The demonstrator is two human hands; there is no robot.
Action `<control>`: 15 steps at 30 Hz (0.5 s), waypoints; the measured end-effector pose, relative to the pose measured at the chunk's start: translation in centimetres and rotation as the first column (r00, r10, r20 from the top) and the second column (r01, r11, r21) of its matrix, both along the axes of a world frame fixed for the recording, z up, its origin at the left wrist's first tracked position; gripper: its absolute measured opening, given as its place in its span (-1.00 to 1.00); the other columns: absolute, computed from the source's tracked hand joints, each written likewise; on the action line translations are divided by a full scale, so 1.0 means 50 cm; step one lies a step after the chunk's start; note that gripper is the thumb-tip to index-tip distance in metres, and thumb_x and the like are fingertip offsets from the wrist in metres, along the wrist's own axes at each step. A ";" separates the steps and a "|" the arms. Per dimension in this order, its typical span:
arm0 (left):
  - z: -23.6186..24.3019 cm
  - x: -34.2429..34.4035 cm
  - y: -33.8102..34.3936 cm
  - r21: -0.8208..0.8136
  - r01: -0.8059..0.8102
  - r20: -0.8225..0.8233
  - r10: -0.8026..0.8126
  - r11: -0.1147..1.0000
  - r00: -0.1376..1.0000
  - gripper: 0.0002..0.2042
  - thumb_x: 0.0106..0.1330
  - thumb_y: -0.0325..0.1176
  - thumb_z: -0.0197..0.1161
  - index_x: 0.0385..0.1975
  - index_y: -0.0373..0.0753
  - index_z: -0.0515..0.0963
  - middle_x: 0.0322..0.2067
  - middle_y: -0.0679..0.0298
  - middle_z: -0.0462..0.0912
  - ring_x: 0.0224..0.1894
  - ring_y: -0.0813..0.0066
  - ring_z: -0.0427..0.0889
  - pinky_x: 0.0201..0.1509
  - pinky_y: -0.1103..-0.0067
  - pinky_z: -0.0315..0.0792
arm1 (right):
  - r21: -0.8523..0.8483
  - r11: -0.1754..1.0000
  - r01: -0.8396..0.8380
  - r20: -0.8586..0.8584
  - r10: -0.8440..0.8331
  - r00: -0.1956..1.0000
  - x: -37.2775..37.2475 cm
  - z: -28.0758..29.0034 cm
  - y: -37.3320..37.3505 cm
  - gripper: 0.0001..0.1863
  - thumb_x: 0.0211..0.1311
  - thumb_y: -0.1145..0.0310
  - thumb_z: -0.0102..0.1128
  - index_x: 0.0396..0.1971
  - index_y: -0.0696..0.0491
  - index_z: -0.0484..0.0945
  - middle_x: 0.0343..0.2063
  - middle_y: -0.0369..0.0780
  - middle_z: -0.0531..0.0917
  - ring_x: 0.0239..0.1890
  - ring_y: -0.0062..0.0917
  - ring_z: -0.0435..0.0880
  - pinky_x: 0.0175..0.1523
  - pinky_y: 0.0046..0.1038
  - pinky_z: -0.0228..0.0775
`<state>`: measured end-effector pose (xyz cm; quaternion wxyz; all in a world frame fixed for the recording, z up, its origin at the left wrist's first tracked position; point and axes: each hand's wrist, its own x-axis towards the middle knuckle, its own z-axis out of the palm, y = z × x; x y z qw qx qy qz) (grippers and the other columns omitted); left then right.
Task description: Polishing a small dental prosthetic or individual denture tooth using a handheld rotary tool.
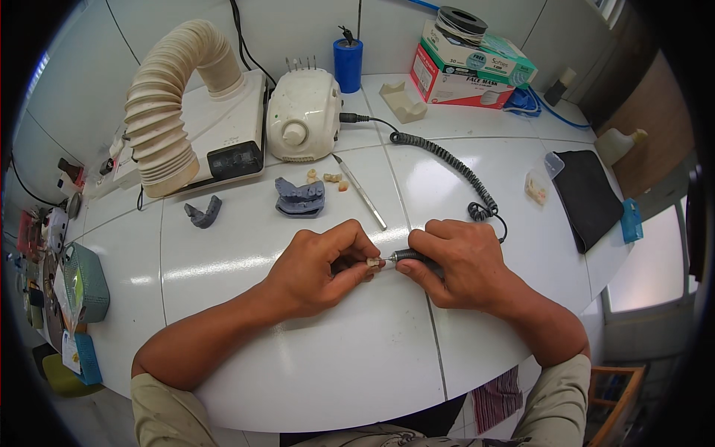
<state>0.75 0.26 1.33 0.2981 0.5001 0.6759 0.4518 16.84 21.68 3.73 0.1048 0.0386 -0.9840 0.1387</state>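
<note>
Between the thumb and fingers of my left hand (316, 270) is a small cream-coloured dental crown piece (373, 262). My right hand (465, 264) grips a dark rotary handpiece (410, 255), its thin metal bit pointing left and meeting the crown piece or very close to it. A coiled black cord (447, 165) runs from the handpiece side to a white control box (302, 115) with a knob and several bits standing on top. Beyond my left hand lie a grey dental model (299, 197), a smaller grey arch piece (203, 212) and a few tooth-coloured pieces (332, 178).
A slim metal knife (361, 194) lies beyond my hands. At the back left, a ribbed hose (160, 112) rises from a white unit. Face mask boxes (465, 78) and a blue cylinder (348, 65) stand at the back. A black pouch (588, 197) lies right, a green basket (93, 283) left.
</note>
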 end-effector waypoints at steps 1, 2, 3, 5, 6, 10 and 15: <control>0.000 0.001 0.000 0.004 0.000 -0.002 0.000 1.000 1.000 -0.89 0.46 -0.60 0.35 -0.12 -0.39 0.57 -0.22 0.10 0.86 -0.11 0.40 0.89 0.05 0.53 0.74 | -0.004 1.000 -0.006 0.007 0.006 1.000 0.000 0.002 0.000 -0.63 0.43 -0.02 0.37 -0.36 0.00 0.68 -0.60 -0.26 0.54 -0.59 -0.32 0.60 -0.52 -0.23 0.31; 0.000 0.001 0.000 0.007 0.000 -0.004 0.000 1.000 1.000 -0.89 0.46 -0.61 0.34 -0.11 -0.39 0.57 -0.22 0.10 0.86 -0.11 0.39 0.89 0.06 0.52 0.74 | -0.004 1.000 -0.006 0.007 0.006 1.000 0.000 0.002 0.000 -0.63 0.43 -0.02 0.37 -0.36 0.00 0.68 -0.60 -0.26 0.54 -0.59 -0.32 0.60 -0.52 -0.23 0.31; 0.001 0.000 0.000 0.007 0.000 -0.004 0.000 1.000 1.000 -0.89 0.46 -0.61 0.34 -0.11 -0.39 0.57 -0.22 0.10 0.86 -0.11 0.39 0.89 0.06 0.52 0.74 | -0.002 1.000 0.000 0.012 0.000 1.000 0.000 0.003 -0.001 -0.63 0.43 -0.02 0.37 -0.36 0.00 0.68 -0.60 -0.26 0.54 -0.59 -0.32 0.60 -0.52 -0.22 0.32; 0.004 -0.001 0.000 -0.007 0.001 0.000 -0.001 1.000 1.000 -0.90 0.46 -0.61 0.33 -0.12 -0.39 0.57 -0.23 0.10 0.86 -0.10 0.37 0.89 0.07 0.51 0.74 | 0.000 1.000 0.006 0.018 -0.006 1.000 0.000 0.002 -0.002 -0.63 0.43 -0.02 0.36 -0.36 0.00 0.68 -0.60 -0.26 0.54 -0.59 -0.32 0.60 -0.52 -0.22 0.32; 0.003 -0.001 0.000 -0.006 0.001 0.000 -0.001 1.000 1.000 -0.90 0.46 -0.61 0.33 -0.12 -0.39 0.57 -0.23 0.10 0.86 -0.10 0.37 0.89 0.07 0.51 0.74 | 0.000 1.000 0.008 0.017 -0.008 1.000 0.000 0.001 -0.002 -0.63 0.43 -0.02 0.36 -0.36 0.00 0.68 -0.60 -0.26 0.54 -0.59 -0.32 0.61 -0.51 -0.22 0.32; -0.006 -0.001 -0.001 0.019 -0.007 0.010 0.006 1.000 1.000 -0.87 0.45 -0.55 0.37 -0.11 -0.36 0.57 -0.23 0.09 0.87 -0.11 0.33 0.90 0.03 0.51 0.74 | -0.005 1.000 -0.005 0.017 0.006 1.000 0.001 0.003 -0.001 -0.63 0.44 -0.02 0.35 -0.36 0.00 0.68 -0.60 -0.26 0.54 -0.59 -0.32 0.61 -0.51 -0.22 0.33; -0.007 -0.001 -0.001 0.020 -0.013 -0.002 0.014 1.000 1.000 -0.83 0.45 -0.47 0.42 -0.10 -0.33 0.58 -0.23 0.08 0.88 -0.12 0.29 0.91 0.00 0.49 0.75 | 0.005 1.000 0.005 0.028 -0.005 1.000 -0.001 0.003 -0.001 -0.63 0.45 -0.03 0.34 -0.36 -0.01 0.69 -0.60 -0.26 0.55 -0.58 -0.33 0.62 -0.51 -0.23 0.33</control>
